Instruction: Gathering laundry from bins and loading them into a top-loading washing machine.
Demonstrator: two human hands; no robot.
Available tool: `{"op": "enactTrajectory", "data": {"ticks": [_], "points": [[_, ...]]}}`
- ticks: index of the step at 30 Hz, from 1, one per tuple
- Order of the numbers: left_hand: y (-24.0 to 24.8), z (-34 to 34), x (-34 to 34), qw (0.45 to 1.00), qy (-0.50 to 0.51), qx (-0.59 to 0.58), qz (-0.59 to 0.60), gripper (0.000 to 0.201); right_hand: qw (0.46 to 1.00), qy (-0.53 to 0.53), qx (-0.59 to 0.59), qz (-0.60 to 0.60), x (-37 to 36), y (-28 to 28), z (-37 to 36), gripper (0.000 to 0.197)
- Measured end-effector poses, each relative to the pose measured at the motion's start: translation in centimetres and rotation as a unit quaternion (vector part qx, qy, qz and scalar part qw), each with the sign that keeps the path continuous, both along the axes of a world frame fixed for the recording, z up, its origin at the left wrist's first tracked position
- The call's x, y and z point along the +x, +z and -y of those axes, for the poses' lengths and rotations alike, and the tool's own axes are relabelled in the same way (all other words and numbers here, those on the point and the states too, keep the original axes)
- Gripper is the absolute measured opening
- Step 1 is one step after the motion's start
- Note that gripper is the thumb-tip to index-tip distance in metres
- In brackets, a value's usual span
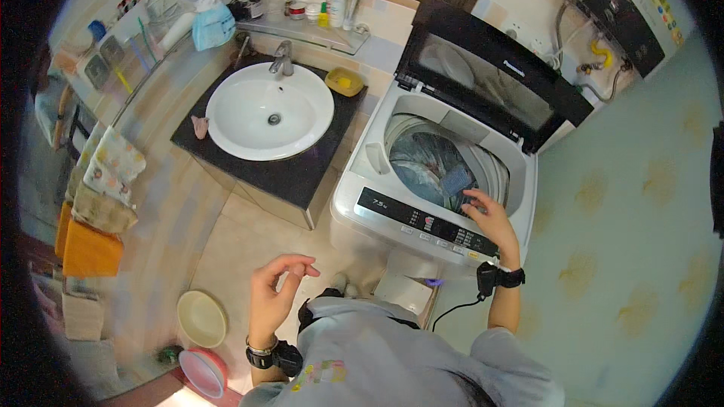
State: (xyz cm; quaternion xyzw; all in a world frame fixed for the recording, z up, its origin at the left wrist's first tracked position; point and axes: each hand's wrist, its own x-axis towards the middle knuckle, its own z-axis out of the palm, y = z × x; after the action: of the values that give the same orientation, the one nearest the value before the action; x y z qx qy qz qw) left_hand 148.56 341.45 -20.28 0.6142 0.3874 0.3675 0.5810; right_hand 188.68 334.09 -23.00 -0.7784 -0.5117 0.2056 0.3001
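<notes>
The top-loading washing machine stands ahead of me on the right with its dark lid raised. Inside its drum lie dark and grey clothes, and a small blue cloth shows near the drum's front side. Over the front rim, just by that cloth, is my right hand; its fingers are bent but apart, with nothing visible between them. My left hand hangs in the air before my body, away from any object, its fingers loosely stretched and holding nothing.
A white basin set in a black counter is left of the machine. Towels hang on the left wall. Below them, a cream tub and a pink tub are near the floor. A water heater hangs upper right.
</notes>
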Motion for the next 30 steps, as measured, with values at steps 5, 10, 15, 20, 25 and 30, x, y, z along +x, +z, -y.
{"op": "enactTrajectory", "data": {"ticks": [5, 10, 15, 20, 25, 30], "points": [[-0.6, -0.8, 0.6, 0.998, -0.035, -0.008, -0.043, 0.016, 1.0, -0.021, -0.016, -0.01, -4.3, -1.9, 3.0, 0.038], [-1.2, -2.4, 2.0, 0.968, -0.154, 0.034, -0.194, 0.023, 0.998, -0.019, -0.046, 0.025, -8.0, -4.6, 6.1, 0.041], [-4.8, -3.7, 4.2, 0.877, -0.332, 0.129, -0.322, 0.034, 0.984, -0.153, 0.007, 0.092, -11.0, -5.8, 9.2, 0.041], [-5.4, -3.2, 9.0, 0.73, -0.512, 0.275, -0.36, 0.039, 0.936, -0.335, -0.038, 0.106, -14.5, -4.2, 17.1, 0.038], [-4.3, 0.2, 13.8, 0.674, -0.546, 0.402, -0.294, 0.04, 0.852, -0.478, -0.206, 0.053, -20.8, -7.6, 26.4, 0.037], [-7.4, 8.1, 17.3, 0.604, -0.626, 0.452, -0.196, 0.041, 0.774, -0.585, -0.241, -0.019, -27.6, -15.2, 35.0, 0.038]]}}
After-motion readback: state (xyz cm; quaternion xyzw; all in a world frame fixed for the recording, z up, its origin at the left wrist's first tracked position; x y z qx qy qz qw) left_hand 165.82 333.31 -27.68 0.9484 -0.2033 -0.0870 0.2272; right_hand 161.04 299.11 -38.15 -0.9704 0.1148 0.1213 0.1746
